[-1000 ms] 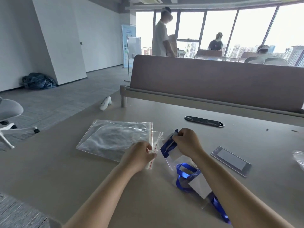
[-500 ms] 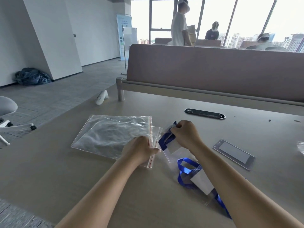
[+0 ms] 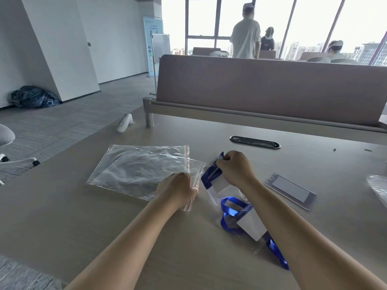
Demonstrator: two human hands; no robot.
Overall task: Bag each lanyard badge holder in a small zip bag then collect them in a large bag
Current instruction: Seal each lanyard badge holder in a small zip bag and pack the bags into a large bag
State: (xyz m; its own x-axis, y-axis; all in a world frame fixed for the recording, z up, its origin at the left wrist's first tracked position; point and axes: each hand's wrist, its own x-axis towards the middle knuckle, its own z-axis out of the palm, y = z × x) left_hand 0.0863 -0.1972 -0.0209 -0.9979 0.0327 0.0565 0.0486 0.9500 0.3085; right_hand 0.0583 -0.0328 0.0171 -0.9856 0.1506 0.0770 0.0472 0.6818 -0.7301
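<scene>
Left hand is pinching the large bag at its mouth. Right hand is gripping what looks like a small zip bag holding a blue lanyard.

Both forearms reach in from 6 o'clock. The left hand, fingers curled, pinches the edge of the large bag. At its 1 o'clock, the right hand pinches the small zip bag.

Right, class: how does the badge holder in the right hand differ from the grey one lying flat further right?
The held badge holder has a blue lanyard on it; the grey badge holder shows none. The right hand grips the held one; the grey one lies flat, untouched. Both show a white insert.
</scene>
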